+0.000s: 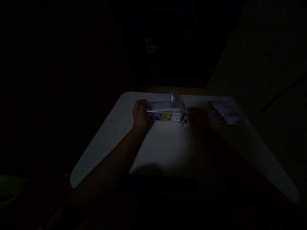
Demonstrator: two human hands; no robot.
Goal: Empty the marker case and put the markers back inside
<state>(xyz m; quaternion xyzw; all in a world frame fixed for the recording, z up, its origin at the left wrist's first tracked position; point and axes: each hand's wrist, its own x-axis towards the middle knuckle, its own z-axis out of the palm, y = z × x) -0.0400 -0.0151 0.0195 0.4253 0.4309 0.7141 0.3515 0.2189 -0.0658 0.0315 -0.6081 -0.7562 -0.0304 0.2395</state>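
My left hand [140,115] is closed around the left end of a clear plastic pen case [158,105], which lies on its side with a yellow and dark label. White marker pens show inside it. The clear lid [176,98] stands raised at the case's right end. At that open end, my right hand [200,117] pinches a pale marker [186,111], its tip close to the opening; deep shadow hides most of the fingers. Just below lies another marker with an orange end [182,125], partly under the right hand's shadow.
The white table [115,134] has rounded corners and is dimly lit. Several pale markers [215,122] lie right of my right hand. Beyond them rests a phone-like flat object [226,111], blurred out. A thin cable [271,99] runs along the right side. Darkness covers the surroundings.
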